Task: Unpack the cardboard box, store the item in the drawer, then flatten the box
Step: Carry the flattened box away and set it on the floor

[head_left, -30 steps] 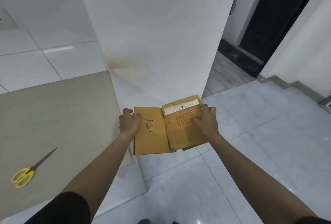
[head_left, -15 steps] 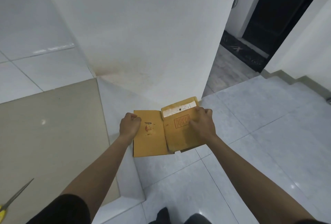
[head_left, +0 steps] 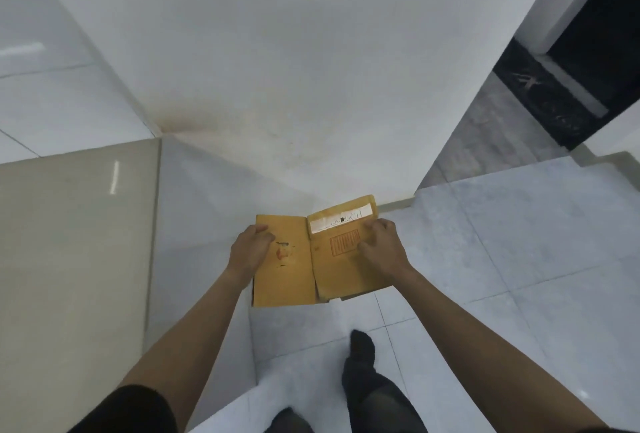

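Standing over the tiled floor [head_left: 519,259] beside the counter [head_left: 69,259], the person holds the flattened cardboard box [head_left: 287,280] out front, left hand [head_left: 251,251] and right hand [head_left: 381,249] each clasping an edge.

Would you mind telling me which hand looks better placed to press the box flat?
Probably the right hand: it lies spread on the raised right panel of the cardboard box, while the left hand only grips the left edge.

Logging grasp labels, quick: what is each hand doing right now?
Left hand: closed on the left panel of the flattened cardboard box.
Right hand: closed on the box's right panel, thumb on top.
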Motion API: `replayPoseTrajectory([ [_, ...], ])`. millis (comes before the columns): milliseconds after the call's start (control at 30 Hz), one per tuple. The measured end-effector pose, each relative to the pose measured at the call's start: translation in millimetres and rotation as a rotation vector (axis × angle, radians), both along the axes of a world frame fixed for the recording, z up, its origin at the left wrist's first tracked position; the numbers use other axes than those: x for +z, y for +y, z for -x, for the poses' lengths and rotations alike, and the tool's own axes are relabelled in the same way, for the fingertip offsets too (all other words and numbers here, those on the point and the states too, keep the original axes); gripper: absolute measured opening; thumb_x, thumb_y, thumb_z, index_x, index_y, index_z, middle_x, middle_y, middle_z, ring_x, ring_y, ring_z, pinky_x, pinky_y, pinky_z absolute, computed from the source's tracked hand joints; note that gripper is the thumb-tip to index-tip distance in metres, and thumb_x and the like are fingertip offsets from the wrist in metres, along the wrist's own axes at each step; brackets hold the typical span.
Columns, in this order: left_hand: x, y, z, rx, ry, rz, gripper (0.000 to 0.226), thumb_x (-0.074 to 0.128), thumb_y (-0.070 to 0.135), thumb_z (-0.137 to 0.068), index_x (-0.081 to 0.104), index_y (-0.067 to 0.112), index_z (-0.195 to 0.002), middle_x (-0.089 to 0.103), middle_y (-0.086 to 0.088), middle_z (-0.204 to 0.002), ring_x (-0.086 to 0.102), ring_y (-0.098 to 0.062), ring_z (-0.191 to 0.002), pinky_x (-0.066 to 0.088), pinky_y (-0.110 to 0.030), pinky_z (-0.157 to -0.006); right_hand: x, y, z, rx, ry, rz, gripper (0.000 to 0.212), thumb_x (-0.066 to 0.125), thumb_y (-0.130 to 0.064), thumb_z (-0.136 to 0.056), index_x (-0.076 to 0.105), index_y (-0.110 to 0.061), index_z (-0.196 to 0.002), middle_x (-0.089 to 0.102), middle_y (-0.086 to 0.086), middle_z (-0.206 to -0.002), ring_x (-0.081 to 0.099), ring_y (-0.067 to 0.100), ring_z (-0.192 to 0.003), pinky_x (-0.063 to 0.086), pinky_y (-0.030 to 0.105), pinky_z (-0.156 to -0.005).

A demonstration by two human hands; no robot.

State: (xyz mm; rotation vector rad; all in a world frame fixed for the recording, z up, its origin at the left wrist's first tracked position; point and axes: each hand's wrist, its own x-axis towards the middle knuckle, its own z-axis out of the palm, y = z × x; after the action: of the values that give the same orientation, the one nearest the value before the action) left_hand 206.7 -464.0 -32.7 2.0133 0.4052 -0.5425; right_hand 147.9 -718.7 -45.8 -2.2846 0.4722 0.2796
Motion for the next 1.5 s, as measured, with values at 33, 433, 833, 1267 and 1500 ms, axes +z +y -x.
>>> replayPoseTrajectory([
  [33,-8.5,-8.3,-8.5,0.007,0.018,0.005,0.041,0.055,0.029,-0.089,0.055,0.019,-0.129,0.049,-0.007,-0.138,0.047,-0.027,-0.123,0.041,-0.048,-0.105,-8.5,-9.4,-11.7,0.024,0.016,-0.003,0.044,0.053,-0.026,-0.093,0.041,-0.015,-0.134,0.031,0.010,-0.148,0.048,0.031,-0.125,0.044,0.044,-0.100],
  [433,-179.2,-52.5,-91.4,0.142,0.079,0.049,0.018,0.058,0.016,-0.090,0.063,0.012,-0.107,0.055,0.015,-0.079,0.053,0.022,-0.049,0.037,0.000,-0.040,-191.4,-46.1,-116.2,0.153,0.115,0.003,0.045,0.049,-0.028,-0.096,0.041,-0.011,-0.137,0.034,0.013,-0.149,0.045,0.032,-0.129,0.040,0.045,-0.103],
  [833,-523.7,-28.3,-159.2,0.029,-0.015,-0.015,0.013,0.058,0.033,-0.086,0.068,0.027,-0.092,0.059,0.017,-0.089,0.054,-0.006,-0.083,0.042,-0.027,-0.068,-529.7,-35.0,-184.1,0.228,0.099,0.001,0.046,0.051,-0.029,-0.095,0.040,-0.016,-0.138,0.037,0.011,-0.149,0.043,0.033,-0.130,0.038,0.046,-0.106],
  [1267,-732.9,-8.7,-178.7,-0.349,-0.122,-0.305,0.044,0.049,0.041,-0.092,0.052,0.025,-0.133,0.042,-0.005,-0.145,0.042,-0.031,-0.130,0.035,-0.045,-0.110,-726.1,-20.6,-225.4,0.363,0.165,0.311,0.054,0.054,-0.044,-0.087,0.030,-0.022,-0.130,0.025,0.012,-0.147,0.037,0.041,-0.123,0.039,0.056,-0.097],
  [1500,-743.1,-12.5,-172.8,-0.543,0.011,-0.583,0.074,0.049,0.056,-0.086,0.015,0.033,-0.148,-0.003,-0.001,-0.162,0.000,-0.032,-0.148,0.019,-0.059,-0.115,-739.7,-14.2,-230.1,0.429,0.235,0.517,0.066,0.044,-0.061,-0.083,0.024,-0.021,-0.133,0.028,0.013,-0.146,0.039,0.037,-0.125,0.037,0.055,-0.098],
])
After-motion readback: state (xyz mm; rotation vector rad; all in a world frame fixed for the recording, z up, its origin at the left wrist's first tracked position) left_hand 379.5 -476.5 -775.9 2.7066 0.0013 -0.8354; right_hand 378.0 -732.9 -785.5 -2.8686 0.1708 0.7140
